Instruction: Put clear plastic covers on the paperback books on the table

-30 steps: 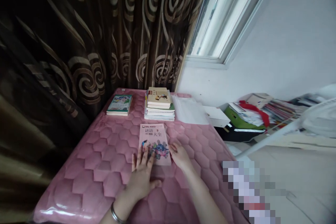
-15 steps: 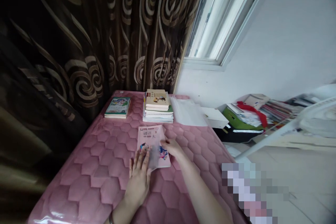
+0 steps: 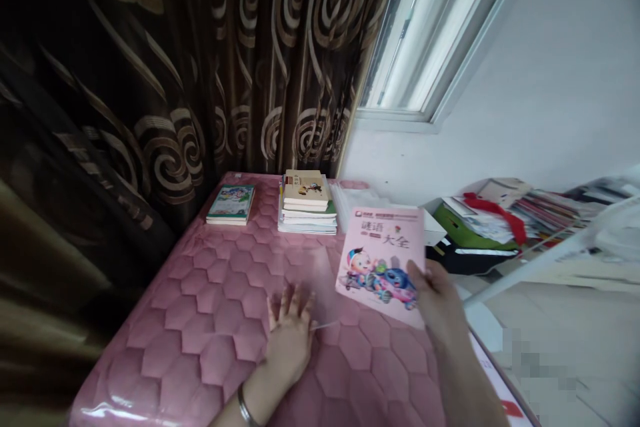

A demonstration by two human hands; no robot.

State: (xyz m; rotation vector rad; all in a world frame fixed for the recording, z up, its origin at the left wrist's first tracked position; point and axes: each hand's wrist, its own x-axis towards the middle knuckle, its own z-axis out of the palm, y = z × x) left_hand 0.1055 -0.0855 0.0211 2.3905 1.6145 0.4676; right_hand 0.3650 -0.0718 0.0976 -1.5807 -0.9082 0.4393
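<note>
My right hand point(image 3: 436, 293) grips the lower right corner of a pink children's book point(image 3: 383, 260) with cartoon figures on its cover, holding it lifted and tilted above the right side of the pink quilted table cover point(image 3: 215, 320). My left hand point(image 3: 290, 327) lies flat with fingers spread on a clear plastic sheet point(image 3: 320, 290) that rests on the cover just left of the book. A metal bracelet shows on my left wrist.
A stack of books point(image 3: 307, 203) and a single green book point(image 3: 231, 203) sit at the table's far edge by a brown swirl-pattern curtain point(image 3: 200, 67). Clear plastic bags point(image 3: 350, 200) lie beside the stack. Boxes and papers point(image 3: 480, 220) clutter the floor at right under a window.
My right hand lifted the pink book off the table and carried it to the right. My left hand stayed pressed down where the book lay, now on the clear sheet.
</note>
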